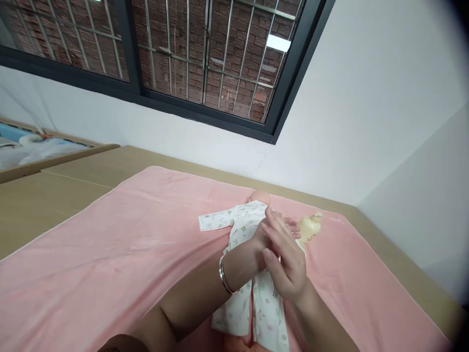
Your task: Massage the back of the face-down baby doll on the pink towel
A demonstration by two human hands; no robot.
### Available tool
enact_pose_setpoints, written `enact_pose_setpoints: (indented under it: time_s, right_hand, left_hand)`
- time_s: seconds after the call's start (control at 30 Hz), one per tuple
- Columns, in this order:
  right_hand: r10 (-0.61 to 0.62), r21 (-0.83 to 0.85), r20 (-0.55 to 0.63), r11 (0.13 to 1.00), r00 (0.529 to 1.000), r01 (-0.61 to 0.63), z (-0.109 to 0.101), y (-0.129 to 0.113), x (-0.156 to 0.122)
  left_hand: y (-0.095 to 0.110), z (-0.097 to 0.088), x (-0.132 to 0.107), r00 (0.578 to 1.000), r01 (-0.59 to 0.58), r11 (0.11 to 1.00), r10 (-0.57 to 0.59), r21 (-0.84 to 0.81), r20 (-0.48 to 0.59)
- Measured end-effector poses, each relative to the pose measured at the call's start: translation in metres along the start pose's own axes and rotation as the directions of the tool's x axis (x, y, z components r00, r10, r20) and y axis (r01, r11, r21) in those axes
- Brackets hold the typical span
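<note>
My left hand point(261, 240), with a silver bangle point(222, 275) on its wrist, reaches over a baby doll. Its fingers stretch out to the right, partly hidden by my right hand point(289, 264). The right hand lies against the left one, fingers extended, thumb apart. Neither hand holds a thing. Beneath them the baby doll point(260, 196) lies on its back in a white printed outfit point(244, 222), one sleeve spread to the left. My hands hide part of its head and chest. A baby bottle point(309, 227) with cream-coloured contents lies just beyond the fingertips, at the right.
A pink blanket point(146, 230) covers much of the tan surface point(73, 190), with folds near the doll. White wall and a dark-framed barred window point(205, 115) stand behind. At the far left, clear plastic and blue items point(32, 149) sit behind a wooden edge.
</note>
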State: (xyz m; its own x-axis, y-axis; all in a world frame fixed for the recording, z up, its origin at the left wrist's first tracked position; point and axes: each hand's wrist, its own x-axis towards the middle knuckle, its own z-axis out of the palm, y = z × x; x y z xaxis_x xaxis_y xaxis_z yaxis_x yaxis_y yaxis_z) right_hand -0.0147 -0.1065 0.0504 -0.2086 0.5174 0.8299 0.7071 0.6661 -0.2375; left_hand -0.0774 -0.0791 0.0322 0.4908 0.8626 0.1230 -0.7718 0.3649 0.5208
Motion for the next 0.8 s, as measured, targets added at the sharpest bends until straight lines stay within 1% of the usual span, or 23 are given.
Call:
enact_pose_setpoints:
  time_s: [0.03, 0.07, 0.13, 0.17, 0.23, 0.3, 0.33, 0.4, 0.47, 0.53, 0.6, 0.7, 0.73, 0.8]
  right_hand:
    - [0.009, -0.017, 0.013, 1.0, 1.0, -0.009, -0.001, 0.004, 0.001]
    - [0.029, -0.039, 0.02, 0.999, 0.999, -0.029, -0.002, 0.009, 0.001]
    - [0.063, -0.069, 0.01, 0.996, 0.998, -0.062, -0.005, 0.023, 0.002]
    - [0.057, -0.08, -0.005, 0.995, 0.998, -0.057, -0.007, 0.029, 0.003]
    - [-0.011, -0.12, -0.038, 0.993, 0.999, 0.006, -0.011, 0.04, 0.004]
    - [-0.079, -0.177, -0.068, 0.982, 0.995, 0.066, -0.014, 0.045, 0.006]
    - [-0.093, -0.202, -0.088, 0.977, 0.992, 0.073, -0.016, 0.045, 0.006]
    - [-0.054, -0.218, -0.144, 0.976, 0.988, 0.022, -0.017, 0.042, 0.006]
    - [0.042, -0.161, -0.204, 0.984, 0.978, -0.076, -0.017, 0.036, 0.005]
    - [0.121, -0.05, -0.232, 0.989, 0.965, -0.136, -0.016, 0.027, 0.001]
    - [0.143, 0.052, -0.229, 0.99, 0.963, -0.134, -0.014, 0.018, -0.003]
    - [0.118, 0.087, -0.194, 0.991, 0.974, -0.102, -0.012, 0.005, -0.007]
    - [0.105, 0.071, -0.18, 0.993, 0.978, -0.094, -0.011, 0.002, -0.007]
    - [0.069, 0.012, -0.166, 0.998, 0.984, -0.068, -0.011, -0.004, -0.005]
  left_hand:
    - [0.001, 0.002, -0.003, 1.0, 0.016, 1.0, -0.016, 0.018, 0.0]
    - [0.003, 0.006, -0.003, 0.998, 0.064, 0.997, -0.064, 0.037, 0.009]
    - [0.011, 0.015, 0.003, 0.977, 0.209, 0.975, -0.213, 0.077, 0.034]
    - [0.016, 0.02, 0.006, 0.967, 0.248, 0.965, -0.252, 0.089, 0.039]
    - [0.026, 0.029, 0.011, 0.943, 0.323, 0.94, -0.329, 0.108, 0.044]
    - [0.036, 0.033, 0.009, 0.927, 0.361, 0.926, -0.369, 0.114, 0.067]
    - [0.04, 0.034, 0.006, 0.919, 0.371, 0.922, -0.382, 0.113, 0.094]
    - [0.051, 0.034, 0.001, 0.904, 0.384, 0.917, -0.396, 0.105, 0.162]
    - [0.063, 0.033, -0.001, 0.894, 0.39, 0.917, -0.4, 0.089, 0.2]
    - [0.074, 0.03, 0.002, 0.899, 0.385, 0.92, -0.393, 0.078, 0.193]
    - [0.078, 0.027, 0.009, 0.892, 0.404, 0.911, -0.413, 0.084, 0.184]
    - [0.072, 0.024, 0.022, 0.86, 0.469, 0.878, -0.479, 0.098, 0.175]
    - [0.067, 0.023, 0.026, 0.865, 0.469, 0.879, -0.477, 0.091, 0.155]
    - [0.056, 0.022, 0.033, 0.901, 0.417, 0.906, -0.422, 0.067, 0.095]
